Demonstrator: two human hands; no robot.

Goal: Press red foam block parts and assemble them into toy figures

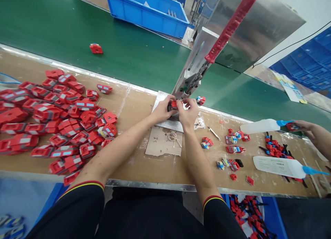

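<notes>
A small red part (174,105) is held between my two hands, at the foot of a metal press with a red handle (230,29). My left hand (164,109) grips its left side with bent fingers. From the other side, the thumb and fingers of my right hand (188,112) close on the same part. Beneath my hands lie a white sheet (159,98) and a torn piece of cardboard (157,144). A large pile of red and grey parts (69,125) covers the left of the table.
Two white bottles with blue tips (261,126) (279,166) and small parts (235,149) lie on the right. Another person's hand (305,126) holds a red part there. Beyond the table runs a green belt (134,56), with a blue crate (150,17) behind it.
</notes>
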